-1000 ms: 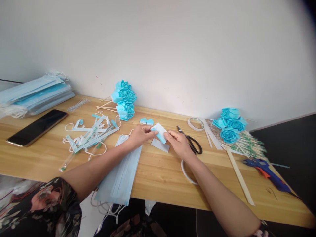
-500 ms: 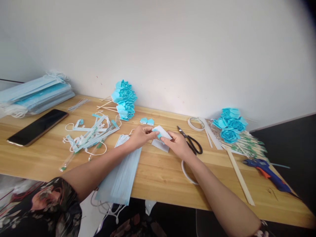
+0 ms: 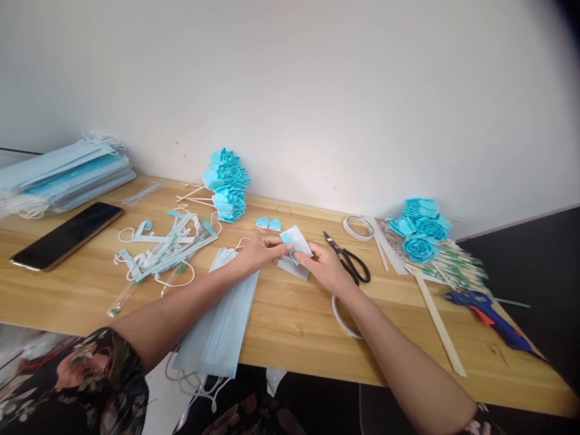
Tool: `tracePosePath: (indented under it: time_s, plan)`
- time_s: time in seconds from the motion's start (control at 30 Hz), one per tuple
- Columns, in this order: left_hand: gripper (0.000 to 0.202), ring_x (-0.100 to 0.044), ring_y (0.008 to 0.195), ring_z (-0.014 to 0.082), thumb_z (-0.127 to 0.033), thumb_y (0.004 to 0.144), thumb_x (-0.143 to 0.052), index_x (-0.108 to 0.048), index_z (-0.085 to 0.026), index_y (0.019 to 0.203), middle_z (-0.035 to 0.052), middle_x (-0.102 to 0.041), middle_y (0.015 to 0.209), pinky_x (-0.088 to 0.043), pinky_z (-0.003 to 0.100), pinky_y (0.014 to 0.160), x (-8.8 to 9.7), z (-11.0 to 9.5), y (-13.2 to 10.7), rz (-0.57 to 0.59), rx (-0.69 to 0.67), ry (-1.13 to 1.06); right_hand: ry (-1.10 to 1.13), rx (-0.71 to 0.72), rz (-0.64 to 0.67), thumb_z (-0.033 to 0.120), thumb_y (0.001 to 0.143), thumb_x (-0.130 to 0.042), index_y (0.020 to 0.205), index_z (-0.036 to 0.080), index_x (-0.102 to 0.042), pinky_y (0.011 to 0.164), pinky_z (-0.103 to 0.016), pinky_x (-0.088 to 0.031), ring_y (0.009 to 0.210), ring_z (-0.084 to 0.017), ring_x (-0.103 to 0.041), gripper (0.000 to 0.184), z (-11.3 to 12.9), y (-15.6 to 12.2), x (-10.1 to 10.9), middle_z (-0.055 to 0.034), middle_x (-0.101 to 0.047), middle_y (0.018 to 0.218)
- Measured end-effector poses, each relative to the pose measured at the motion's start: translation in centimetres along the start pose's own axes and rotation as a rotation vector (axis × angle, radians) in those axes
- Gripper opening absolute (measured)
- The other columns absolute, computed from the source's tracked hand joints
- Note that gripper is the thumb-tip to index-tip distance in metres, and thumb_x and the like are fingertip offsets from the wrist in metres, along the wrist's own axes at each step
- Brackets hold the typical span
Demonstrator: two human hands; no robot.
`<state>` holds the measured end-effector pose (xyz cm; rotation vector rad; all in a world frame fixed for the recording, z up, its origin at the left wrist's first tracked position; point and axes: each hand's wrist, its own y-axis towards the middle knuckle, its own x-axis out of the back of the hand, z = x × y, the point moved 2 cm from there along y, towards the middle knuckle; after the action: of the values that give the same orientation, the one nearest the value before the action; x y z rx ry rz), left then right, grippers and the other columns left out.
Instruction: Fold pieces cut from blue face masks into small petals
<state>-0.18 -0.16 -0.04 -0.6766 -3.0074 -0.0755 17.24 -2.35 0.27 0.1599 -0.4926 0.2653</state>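
Between my hands is a small folded piece of face mask fabric [image 3: 299, 239], white on one face with a light-blue edge. My left hand [image 3: 266, 252] pinches its left side, thumb on top. From the other side my right hand [image 3: 322, 263] pinches it too, thumb on the blue edge. A white piece [image 3: 293, 267] lies under the hands. Two small blue cut pieces [image 3: 268, 224] rest just behind them. Face masks [image 3: 220, 323] lie under my left forearm, overhanging the table edge. Black-handled scissors [image 3: 348, 258] lie right of my right hand.
Blue fabric flowers on sticks [image 3: 229, 187] stand against the wall, with more flowers [image 3: 423, 229] at right. A glue gun [image 3: 492, 317], tape roll [image 3: 357, 228], mask trimmings [image 3: 167, 244], phone [image 3: 67, 235] and a mask stack [image 3: 67, 172] are on the wooden table [image 3: 290, 332].
The fabric piece has turned slightly in my fingers, showing more of its white face. My left thumb has shifted a little on it. Both hands keep their hold.
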Motion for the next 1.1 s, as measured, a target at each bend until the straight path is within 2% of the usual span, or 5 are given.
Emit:
tracePosePath:
  time_s: [0.23, 0.33, 0.5, 0.87, 1.1]
  plan:
    - [0.04, -0.049, 0.052, 0.0095, -0.05, 0.07, -0.069, -0.061, -0.012, 0.058, 0.0015, -0.057, 0.054, -0.038, 0.024, 0.054, 0.4, 0.0, 0.0, -0.068, 0.048, -0.144, 0.014, 0.061, -0.117, 0.042, 0.086, -0.053, 0.098, 0.021, -0.062, 0.068, -0.03, -0.05, 0.075, -0.017, -0.061, 0.026, -0.2, 0.1, 0.7, -0.0027, -0.065, 0.084]
    - [0.04, -0.05, 0.05, 0.0087, -0.048, 0.067, -0.072, -0.058, -0.012, 0.056, 0.0022, -0.06, 0.057, -0.04, 0.024, 0.053, 0.6, -0.1, 0.1, -0.105, 0.094, -0.251, -0.082, 0.257, -0.267, 0.032, 0.087, -0.051, 0.127, 0.025, -0.048, 0.088, -0.039, -0.049, 0.104, -0.022, -0.059, 0.04, 0.7, -0.2, 1.7, -0.008, -0.061, 0.114]
    - [0.04, -0.053, 0.05, 0.0097, -0.046, 0.063, -0.076, -0.057, -0.012, 0.057, 0.0027, -0.06, 0.056, -0.04, 0.024, 0.052, 0.5, -0.1, 0.1, -0.067, 0.124, -0.41, -0.473, 0.61, -0.197, 0.023, 0.081, -0.058, 0.14, 0.028, -0.035, 0.107, -0.053, -0.034, 0.131, -0.03, -0.04, 0.064, 2.2, -0.6, 1.8, -0.0093, -0.045, 0.141]
    - [0.039, -0.051, 0.05, 0.0082, -0.047, 0.063, -0.076, -0.061, -0.011, 0.06, 0.0018, -0.059, 0.055, -0.038, 0.022, 0.052, 0.0, 0.0, -0.1, 0.033, 0.156, -0.388, -0.613, 0.721, -0.14, 0.015, 0.087, -0.053, 0.102, 0.031, -0.068, 0.102, -0.05, -0.04, 0.129, -0.026, -0.041, 0.027, 1.3, -0.4, 1.2, -0.0019, -0.053, 0.134]
    - [0.043, -0.049, 0.049, 0.008, -0.052, 0.066, -0.073, -0.061, -0.011, 0.06, 0.0014, -0.058, 0.055, -0.038, 0.023, 0.052, 0.1, 0.0, -0.1, -0.015, 0.105, -0.265, -0.589, 0.707, -0.178, 0.021, 0.088, -0.056, 0.096, 0.032, -0.072, 0.1, -0.049, -0.042, 0.125, -0.025, -0.044, 0.021, 1.5, -0.3, 1.2, -0.0031, -0.055, 0.132]
